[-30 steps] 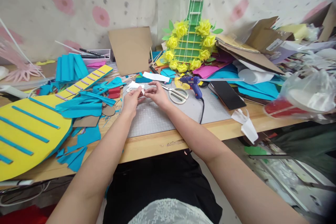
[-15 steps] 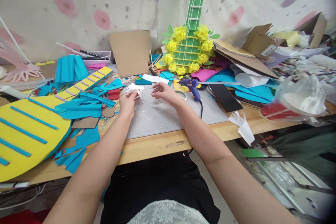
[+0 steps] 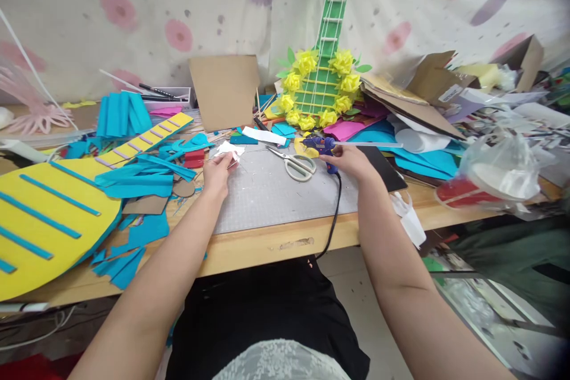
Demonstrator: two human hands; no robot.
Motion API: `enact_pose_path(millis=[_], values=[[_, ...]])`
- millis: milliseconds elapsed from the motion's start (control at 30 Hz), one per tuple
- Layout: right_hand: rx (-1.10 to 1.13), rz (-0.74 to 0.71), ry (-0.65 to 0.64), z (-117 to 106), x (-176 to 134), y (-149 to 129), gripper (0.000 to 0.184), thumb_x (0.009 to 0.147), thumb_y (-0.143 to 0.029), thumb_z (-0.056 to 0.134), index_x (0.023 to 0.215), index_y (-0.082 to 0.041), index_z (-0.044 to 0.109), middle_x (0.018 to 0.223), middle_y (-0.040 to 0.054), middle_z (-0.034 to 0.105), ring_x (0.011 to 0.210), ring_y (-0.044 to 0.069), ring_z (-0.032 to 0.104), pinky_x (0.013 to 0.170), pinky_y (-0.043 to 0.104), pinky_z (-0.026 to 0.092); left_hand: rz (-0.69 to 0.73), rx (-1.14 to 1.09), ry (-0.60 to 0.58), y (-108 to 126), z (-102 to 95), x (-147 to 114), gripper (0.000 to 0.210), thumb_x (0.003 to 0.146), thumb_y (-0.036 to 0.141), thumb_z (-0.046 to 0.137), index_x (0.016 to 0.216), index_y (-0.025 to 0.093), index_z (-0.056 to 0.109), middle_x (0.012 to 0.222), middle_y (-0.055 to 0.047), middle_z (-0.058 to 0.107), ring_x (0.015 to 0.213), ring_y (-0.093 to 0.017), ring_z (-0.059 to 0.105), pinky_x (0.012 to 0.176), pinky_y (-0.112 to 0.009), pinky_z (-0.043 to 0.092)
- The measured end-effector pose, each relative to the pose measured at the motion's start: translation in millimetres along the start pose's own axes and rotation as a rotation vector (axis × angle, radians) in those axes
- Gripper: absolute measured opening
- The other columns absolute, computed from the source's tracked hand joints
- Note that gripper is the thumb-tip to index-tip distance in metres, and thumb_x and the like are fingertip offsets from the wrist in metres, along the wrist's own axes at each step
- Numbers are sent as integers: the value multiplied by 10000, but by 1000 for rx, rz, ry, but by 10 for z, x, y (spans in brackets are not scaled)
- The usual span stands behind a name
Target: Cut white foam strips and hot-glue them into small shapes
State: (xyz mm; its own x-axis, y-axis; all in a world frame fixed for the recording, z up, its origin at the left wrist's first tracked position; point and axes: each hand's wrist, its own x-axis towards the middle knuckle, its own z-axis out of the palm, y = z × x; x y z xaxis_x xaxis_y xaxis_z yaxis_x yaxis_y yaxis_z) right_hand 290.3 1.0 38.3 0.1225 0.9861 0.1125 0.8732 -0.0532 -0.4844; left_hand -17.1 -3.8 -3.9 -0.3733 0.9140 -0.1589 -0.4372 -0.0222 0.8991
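My left hand (image 3: 216, 174) pinches a small white piece of paper (image 3: 230, 151) that looks folded or crumpled, just above the left part of the grey cutting mat (image 3: 249, 208). At the mat's right side, my right hand (image 3: 354, 162) has its fingers at the handle of a blue hot glue gun (image 3: 328, 161). A long glue stick (image 3: 374, 144) sticks out of the back of the gun, and a black cord hangs from its handle. Scissors (image 3: 299, 166) with pale handles lie on the mat between my hands, below a white paper strip (image 3: 264, 135).
A yellow guitar-shaped cutout (image 3: 48, 225) and blue paper scraps (image 3: 133, 181) lie left. Behind stands a green guitar shape (image 3: 327, 53) ringed with yellow paper flowers (image 3: 291, 81), beside a cardboard sheet (image 3: 225, 92). A phone (image 3: 385, 169) and a bagged red-and-white cup (image 3: 467, 190) lie right.
My right hand has moved right from near the white paper to the glue gun's handle. The scissors it covered now show. My left hand keeps its pinch on the paper.
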Motion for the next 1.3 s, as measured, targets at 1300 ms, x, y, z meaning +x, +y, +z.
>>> enact_pose_path(millis=[1300], values=[[598,-226,-238,882,-197,-985,358,694,-528,631,640,-175,615,599,25,602,596,145,574,602,274,438,78,67,19,-47,-55,49,209,538,285,748,655,140,654,707,-29,614,660,-111,577,669,-266,513]])
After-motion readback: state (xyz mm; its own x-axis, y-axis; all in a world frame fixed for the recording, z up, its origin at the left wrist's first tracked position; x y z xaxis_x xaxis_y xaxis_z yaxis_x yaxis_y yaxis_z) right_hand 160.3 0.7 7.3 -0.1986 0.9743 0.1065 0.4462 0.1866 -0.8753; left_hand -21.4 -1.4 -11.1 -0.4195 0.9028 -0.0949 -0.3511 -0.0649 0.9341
